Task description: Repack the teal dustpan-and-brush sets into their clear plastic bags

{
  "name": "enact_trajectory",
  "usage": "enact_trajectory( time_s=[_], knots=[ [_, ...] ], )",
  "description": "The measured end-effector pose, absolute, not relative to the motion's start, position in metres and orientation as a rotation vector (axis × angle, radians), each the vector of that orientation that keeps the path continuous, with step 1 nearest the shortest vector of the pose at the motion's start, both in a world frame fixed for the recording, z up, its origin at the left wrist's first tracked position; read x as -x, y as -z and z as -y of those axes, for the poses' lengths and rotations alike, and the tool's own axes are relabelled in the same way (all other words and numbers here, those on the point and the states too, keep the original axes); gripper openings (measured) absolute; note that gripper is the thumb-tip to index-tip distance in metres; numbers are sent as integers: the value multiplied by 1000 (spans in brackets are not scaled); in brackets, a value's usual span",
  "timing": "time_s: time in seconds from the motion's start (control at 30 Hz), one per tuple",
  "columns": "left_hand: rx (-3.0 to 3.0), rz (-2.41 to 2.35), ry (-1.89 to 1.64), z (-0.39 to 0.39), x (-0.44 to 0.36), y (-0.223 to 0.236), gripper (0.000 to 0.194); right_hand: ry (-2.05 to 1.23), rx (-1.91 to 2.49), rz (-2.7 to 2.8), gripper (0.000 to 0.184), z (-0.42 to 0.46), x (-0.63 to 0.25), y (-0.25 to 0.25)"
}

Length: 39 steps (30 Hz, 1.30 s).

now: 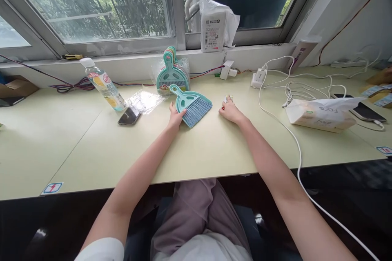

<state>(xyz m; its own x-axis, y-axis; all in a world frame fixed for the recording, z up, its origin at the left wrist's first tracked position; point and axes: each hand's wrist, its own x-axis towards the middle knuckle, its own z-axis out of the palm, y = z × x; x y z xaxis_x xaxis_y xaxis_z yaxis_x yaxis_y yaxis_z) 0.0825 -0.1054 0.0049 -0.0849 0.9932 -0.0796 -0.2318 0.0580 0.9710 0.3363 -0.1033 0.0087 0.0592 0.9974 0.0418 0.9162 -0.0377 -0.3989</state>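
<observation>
A small teal hand brush (191,106) with blue-grey bristles lies on the pale green table (214,147). My left hand (175,116) rests at its near-left edge, fingers curled against the bristles. Behind it a teal dustpan (171,74) in clear wrapping leans on the window ledge. My right hand (229,110) lies on the table to the right of the brush, fingers closed around a small object with red and gold bits that I cannot name.
A plastic drink bottle (104,85), a dark phone (130,116) and a clear empty bag (146,100) lie to the left. To the right are a tissue pack (321,116), white cables (294,130), chargers (259,77) and another phone (366,111). A white parcel (214,26) stands on the sill.
</observation>
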Motion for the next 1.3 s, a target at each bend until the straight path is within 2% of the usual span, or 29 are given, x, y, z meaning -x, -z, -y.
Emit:
enact_trajectory(
  time_s=[0.1, 0.23, 0.33, 0.4, 0.47, 0.6, 0.7, 0.8, 0.97, 1.1, 1.3],
  knots=[
    [-854, -1140, -1326, 104, -83, -8, 86, -522, 1984, 1862, 44, 110, -335, -21],
    [-810, -1112, -1286, 100, -81, -10, 54, -642, 1780, 1942, 60, 119, -340, -32],
    [-808, -1090, -1291, 98, -80, -9, 41, -681, 1737, 2102, 74, 120, -346, -30],
    [-817, -1076, -1296, 98, -80, -9, 37, -682, 1737, 2126, 69, 118, -349, -25],
    [-822, -1070, -1294, 98, -80, -9, 36, -622, 1734, 2084, 57, 114, -351, -19],
    [-808, -1085, -1277, 100, -81, -11, 34, -342, 1820, 1989, 40, 109, -347, -13],
    [-811, -1091, -1256, 101, -82, -13, 27, -156, 1872, 2014, 39, 111, -344, -14],
    [-808, -1107, -1242, 101, -82, -13, 19, -182, 1820, 2142, 40, 113, -344, -14],
    [-798, -1112, -1250, 100, -83, -12, 18, -305, 1713, 2145, 35, 110, -348, -10],
    [-806, -1108, -1242, 99, -82, -11, 21, -220, 1745, 1931, 27, 107, -348, -13],
    [-823, -1004, -1320, 101, -83, -9, 39, -178, 1427, 1516, 47, 121, -328, -30]
  ],
)
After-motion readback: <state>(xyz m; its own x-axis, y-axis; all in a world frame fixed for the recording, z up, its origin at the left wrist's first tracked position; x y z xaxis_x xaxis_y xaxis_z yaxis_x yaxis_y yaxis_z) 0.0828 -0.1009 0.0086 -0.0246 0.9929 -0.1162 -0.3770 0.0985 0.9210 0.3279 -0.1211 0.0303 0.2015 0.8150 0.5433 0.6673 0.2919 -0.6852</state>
